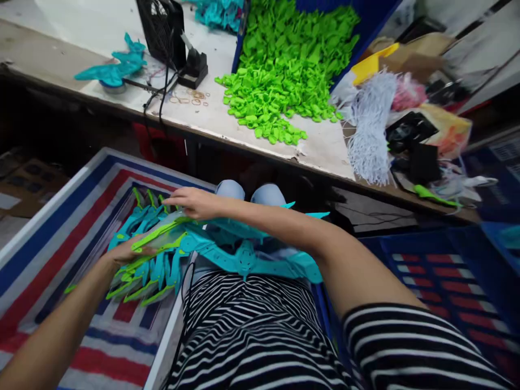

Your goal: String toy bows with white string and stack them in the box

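Across my lap lies a long teal plastic toy piece (pixel 247 259) with a lime-green-edged, see-through wing-like end (pixel 162 234). My left hand (pixel 132 251) grips that green-edged end, its fingers partly hidden behind it. Just above, my right hand (pixel 195 202) reaches across with its fingers stretched to the left, touching the upper edge of the pieces; its thumb is not visible. More teal parts lie under my right forearm. Beside and below my left hand, several similar teal and green pieces (pixel 152 279) stand in a row in a striped-lined bin.
The bin's white rim (pixel 52 211) runs along my left. Ahead, a worktable (pixel 195 122) carries a heap of lime-green parts (pixel 284 70), a small black fan (pixel 164 32), a teal piece (pixel 117 67) and white ties (pixel 371 130). A blue crate (pixel 377 254) stands at right.
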Motion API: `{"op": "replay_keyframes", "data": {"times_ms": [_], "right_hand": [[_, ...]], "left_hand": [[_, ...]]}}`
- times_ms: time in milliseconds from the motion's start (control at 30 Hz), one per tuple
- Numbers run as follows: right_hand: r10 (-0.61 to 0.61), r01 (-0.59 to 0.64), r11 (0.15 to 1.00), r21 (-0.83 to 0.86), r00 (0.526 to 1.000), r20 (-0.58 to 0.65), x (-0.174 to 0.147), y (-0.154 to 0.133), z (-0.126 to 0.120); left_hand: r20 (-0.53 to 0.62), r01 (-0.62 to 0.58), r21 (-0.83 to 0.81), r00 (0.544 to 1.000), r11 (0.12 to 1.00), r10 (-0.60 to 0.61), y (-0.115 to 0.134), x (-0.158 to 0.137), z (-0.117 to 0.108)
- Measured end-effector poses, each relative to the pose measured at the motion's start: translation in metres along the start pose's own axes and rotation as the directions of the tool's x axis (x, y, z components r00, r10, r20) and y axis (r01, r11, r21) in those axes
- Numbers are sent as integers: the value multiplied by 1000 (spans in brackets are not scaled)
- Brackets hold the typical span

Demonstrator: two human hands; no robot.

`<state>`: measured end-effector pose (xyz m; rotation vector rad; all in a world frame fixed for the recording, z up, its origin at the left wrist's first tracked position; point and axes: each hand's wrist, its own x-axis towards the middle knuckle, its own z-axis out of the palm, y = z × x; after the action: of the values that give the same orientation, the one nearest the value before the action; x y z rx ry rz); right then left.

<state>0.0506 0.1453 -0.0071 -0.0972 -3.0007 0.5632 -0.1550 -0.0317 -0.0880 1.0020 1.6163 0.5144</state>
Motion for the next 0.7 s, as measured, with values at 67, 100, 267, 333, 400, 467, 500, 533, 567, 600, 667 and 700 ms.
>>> {"op": "replay_keyframes", "data": {"times_ms": [67, 100, 267, 333, 400, 467, 500, 533, 567, 600, 667, 700], "right_hand": [[198, -193, 980, 47, 966, -169, -42, 13, -12], [352, -346, 936, 65, 915, -195, -66, 20, -18], [614, -703, 702, 118, 680, 400, -171, 35, -32], [554, -699, 696, 165, 669, 496, -191, 32, -31], [535, -690, 700, 183, 678, 504, -197, 27, -29], [542, -691, 701, 177, 677, 497, -196, 23, -29], [546, -692, 701, 172, 676, 494, -195, 22, -30], [547, -691, 704, 165, 676, 493, -194, 21, -31], [545, -686, 710, 158, 678, 493, -194, 21, -33], [547, -682, 716, 147, 679, 490, -196, 21, -35], [570, -684, 722, 106, 674, 471, -201, 23, -42], [591, -691, 719, 77, 666, 455, -206, 25, -45]], "left_hand": [[116, 7, -122, 993, 992, 7, 1, 1, 0], [128, 9, -159, 992, 987, 12, 3, 0, -1], [129, -38, -66, 990, 997, 46, 31, -2, -24], [20, -80, 80, 997, 994, 78, 61, -1, -39], [-249, -147, 322, 940, 935, 234, 102, 1, -41], [-334, -273, 621, 756, 735, 563, 149, 4, -20], [-211, -382, 722, 673, 578, 709, 170, 6, 2], [-33, -485, 772, 616, 411, 787, 189, 8, 29], [156, -571, 779, 577, 260, 801, 203, 10, 59], [330, -628, 765, 569, 139, 753, 212, 11, 91], [535, -667, 745, 597, -1, 597, 215, 12, 146], [558, -653, 757, 620, -32, 551, 212, 12, 167]]}}
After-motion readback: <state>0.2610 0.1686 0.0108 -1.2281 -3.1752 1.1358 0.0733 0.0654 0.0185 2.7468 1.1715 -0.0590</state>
